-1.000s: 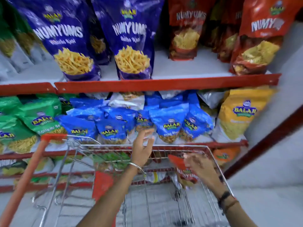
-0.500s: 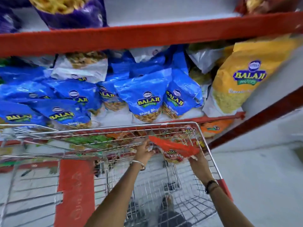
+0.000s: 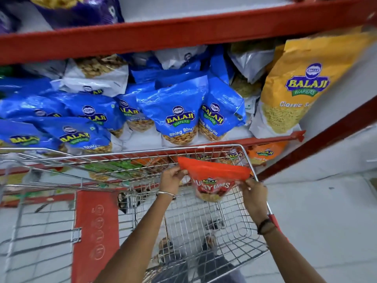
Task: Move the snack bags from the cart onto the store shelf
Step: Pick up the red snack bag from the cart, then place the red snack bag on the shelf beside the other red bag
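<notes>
Fingers of our left hand [image 3: 172, 177] and right hand [image 3: 252, 192] pinch the red snack bag [image 3: 212, 180] by its top corners, just inside the cart [image 3: 247, 160] front rim. Beyond that rim, the shelf [image 3: 275, 137] already looks crowded; we judge this bag still unplaced, and no others show in the cart.

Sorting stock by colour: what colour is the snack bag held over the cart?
Red, with white lettering: the red foil snack bag, clearest in the head view.

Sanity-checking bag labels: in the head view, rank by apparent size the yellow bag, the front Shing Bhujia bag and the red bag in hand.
1. Yellow bag, clearly largest.
2. Shing Bhujia bag.
3. Red bag, though it is crumpled, so unsure against 2.
</notes>
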A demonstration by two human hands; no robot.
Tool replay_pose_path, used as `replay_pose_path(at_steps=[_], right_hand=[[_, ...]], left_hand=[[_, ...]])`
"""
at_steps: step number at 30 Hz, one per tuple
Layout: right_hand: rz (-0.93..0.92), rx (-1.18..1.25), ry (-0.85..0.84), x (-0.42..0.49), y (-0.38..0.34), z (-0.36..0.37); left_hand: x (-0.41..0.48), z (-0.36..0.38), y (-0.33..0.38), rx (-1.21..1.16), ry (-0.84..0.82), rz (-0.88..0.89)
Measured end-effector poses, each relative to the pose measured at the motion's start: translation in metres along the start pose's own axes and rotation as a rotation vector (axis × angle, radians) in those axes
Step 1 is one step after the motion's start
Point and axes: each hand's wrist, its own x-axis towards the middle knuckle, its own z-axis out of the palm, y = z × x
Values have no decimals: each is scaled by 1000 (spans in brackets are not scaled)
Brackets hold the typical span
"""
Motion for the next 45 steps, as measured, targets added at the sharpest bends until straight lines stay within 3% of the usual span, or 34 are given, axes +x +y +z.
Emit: replay_pose_path(at_steps=[6,12,16,24,30,39,45], right_hand=[[-113,311,19,-12,-54,-59],[-404,519,63,-14,-150,-141],[-582,630,75,3,-221,-190],[-747,756,131,60,-349,-253],[-817,789,199,118,-400,-250],[-727,835,263,199,-400,-172],[-632,950,140,230,-426,-172]], left_hand=[[-48,-32,102,51,28,143],[-83,-62,244,62,-39,363],[-91,-80,338,152,12,524],[-77,-84,477,-48,48,609],[-23,-79,512,-215,183,678],[78,-54,477,-419,319,653],[110,-52,497,-457,306,626]])
